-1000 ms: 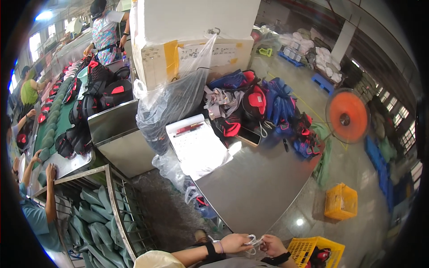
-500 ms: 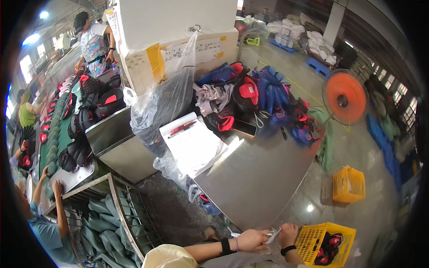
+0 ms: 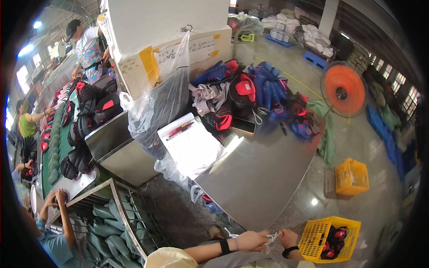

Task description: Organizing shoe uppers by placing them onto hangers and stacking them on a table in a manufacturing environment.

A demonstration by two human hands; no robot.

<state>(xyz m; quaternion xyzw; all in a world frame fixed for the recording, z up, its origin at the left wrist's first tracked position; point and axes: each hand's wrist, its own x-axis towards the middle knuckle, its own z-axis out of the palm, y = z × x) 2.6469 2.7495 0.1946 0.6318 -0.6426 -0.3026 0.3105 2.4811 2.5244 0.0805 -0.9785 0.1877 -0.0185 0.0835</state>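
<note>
At the lower edge, my left hand (image 3: 251, 241), with a black band round the wrist, is closed on one side of a thin bunch of white string (image 3: 270, 238). My right hand (image 3: 288, 238) pinches the other side, its fingers pressed together. Both hands are just past the near corner of the metal table (image 3: 257, 183). Beside my right hand stands a yellow crate (image 3: 308, 239) with black and red shoe parts (image 3: 333, 241) inside. The exact shape of the string is too small to make out.
Shoe uppers (image 3: 268, 85), a phone (image 3: 243, 125) and a notepad (image 3: 190, 147) lie on the table. At left, a metal cart (image 3: 117, 201) holds green shoe lasts. A fan (image 3: 343, 93) and another yellow crate (image 3: 351, 177) stand at right. Co-workers line a conveyor (image 3: 58, 147).
My hands have stayed close together on the white string, the right one slightly lower. The whole view has shifted a little. The co-worker at lower left has moved their hands together.
</note>
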